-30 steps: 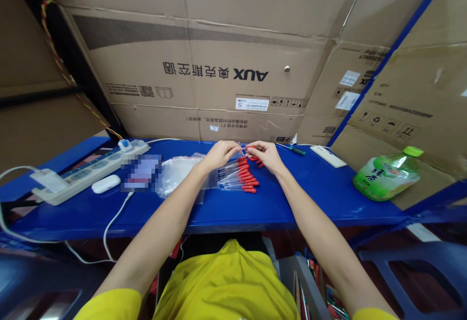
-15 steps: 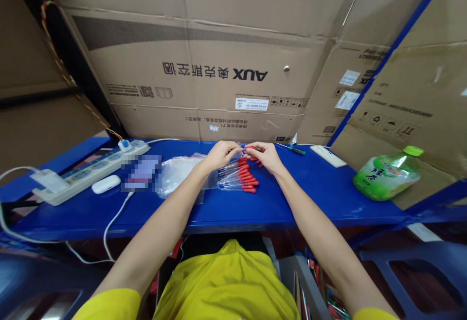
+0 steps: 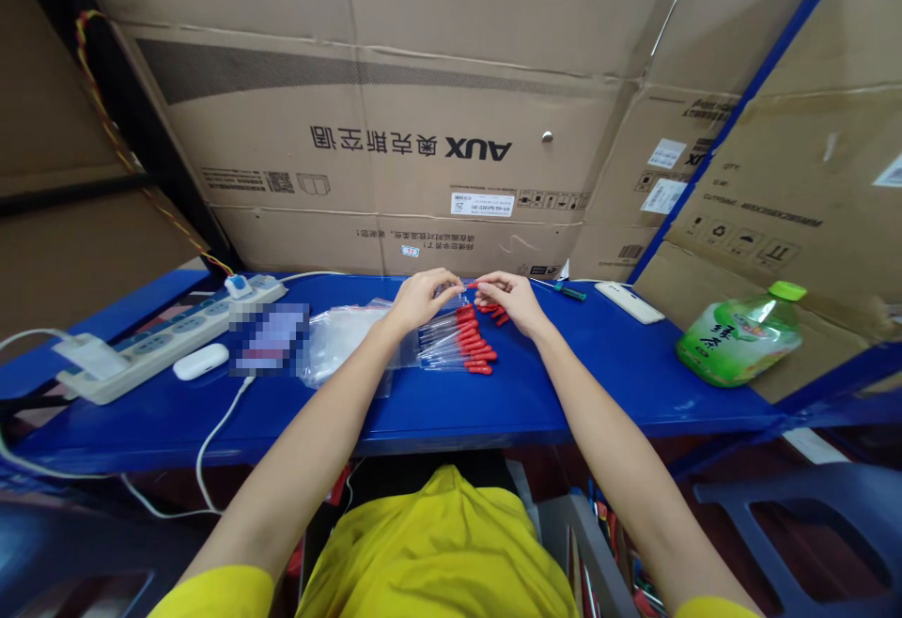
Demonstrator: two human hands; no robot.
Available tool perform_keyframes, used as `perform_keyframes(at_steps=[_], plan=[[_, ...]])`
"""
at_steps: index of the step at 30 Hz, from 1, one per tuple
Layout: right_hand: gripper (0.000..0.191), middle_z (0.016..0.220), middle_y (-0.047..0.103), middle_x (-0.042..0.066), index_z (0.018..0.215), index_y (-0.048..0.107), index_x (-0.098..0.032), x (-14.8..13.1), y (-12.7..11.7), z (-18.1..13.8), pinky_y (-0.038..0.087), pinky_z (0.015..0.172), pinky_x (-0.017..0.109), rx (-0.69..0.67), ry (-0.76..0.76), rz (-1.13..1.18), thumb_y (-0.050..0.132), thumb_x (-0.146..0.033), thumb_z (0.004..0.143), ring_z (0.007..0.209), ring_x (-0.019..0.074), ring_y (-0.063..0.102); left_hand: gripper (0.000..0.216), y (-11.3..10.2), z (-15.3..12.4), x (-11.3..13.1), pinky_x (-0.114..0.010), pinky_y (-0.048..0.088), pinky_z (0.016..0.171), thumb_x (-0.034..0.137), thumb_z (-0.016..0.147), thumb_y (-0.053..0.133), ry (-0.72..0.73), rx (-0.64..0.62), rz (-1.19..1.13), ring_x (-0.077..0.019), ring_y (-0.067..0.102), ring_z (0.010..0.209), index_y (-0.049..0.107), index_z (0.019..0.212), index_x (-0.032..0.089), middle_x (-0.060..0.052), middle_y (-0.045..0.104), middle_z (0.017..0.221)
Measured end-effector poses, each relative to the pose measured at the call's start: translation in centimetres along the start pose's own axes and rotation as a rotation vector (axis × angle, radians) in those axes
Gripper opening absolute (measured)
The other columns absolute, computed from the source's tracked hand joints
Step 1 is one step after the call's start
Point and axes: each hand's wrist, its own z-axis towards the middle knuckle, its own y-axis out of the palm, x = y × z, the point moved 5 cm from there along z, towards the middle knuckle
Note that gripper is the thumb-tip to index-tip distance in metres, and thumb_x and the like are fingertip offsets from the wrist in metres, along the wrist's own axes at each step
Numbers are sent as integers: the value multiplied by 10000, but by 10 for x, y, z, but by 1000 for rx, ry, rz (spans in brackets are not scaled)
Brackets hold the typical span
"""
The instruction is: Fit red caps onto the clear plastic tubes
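At the far middle of the blue table, my right hand (image 3: 513,301) pinches a slim red-handled piece (image 3: 473,285), which looks like a small screwdriver. My left hand (image 3: 423,299) is closed opposite it, its fingertips at the thin clear end; what exactly they grip is too small to make out. Just nearer to me lies a fanned row of red-handled pieces (image 3: 474,344) with slender clear lengths pointing left. A few loose red handles (image 3: 499,315) lie under my right hand. Clear plastic bags (image 3: 338,341) lie beneath and left of my left forearm.
A green-handled screwdriver (image 3: 569,292), a white flat device (image 3: 629,302) and a green drink bottle (image 3: 737,341) are on the right. Leftward are a phone (image 3: 272,338), a white earbud case (image 3: 201,362) and a power strip (image 3: 169,341) with cables. Cardboard (image 3: 423,64) walls the back.
The fingers of both hands have shifted slightly around the red-handled piece, and more of it shows between them. The view has moved a little; the row on the table stays put.
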Motion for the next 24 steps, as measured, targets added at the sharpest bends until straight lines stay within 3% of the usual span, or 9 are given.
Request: perform_keyframes(at_steps=[4,12,24], plan=[[480,788,789,47,909,780,-193,-1,-1,-1,643,751,330,11,-9,20,942,-543,623,739,211,773,415,0,0,1,-265,420,684,485,1052,499,-8,-32,-76,-158,634,696,781,1014,184,-48,782,886],[478,762,786,46,878,787,-190,-1,3,-2,637,731,336,16,-20,-5,936,-564,620,691,204,754,395,-1,0,3,-283,479,761,459,1039,538,20,-15,-196,-197,714,838,801,1018,166,-82,810,997],[455,773,786,55,867,782,-193,0,7,-4,629,722,337,14,-35,-9,917,-573,656,699,211,756,372,-1,1,4,-288,498,746,427,1027,557,26,-16,-235,-198,720,823,810,988,157,-87,814,976]])
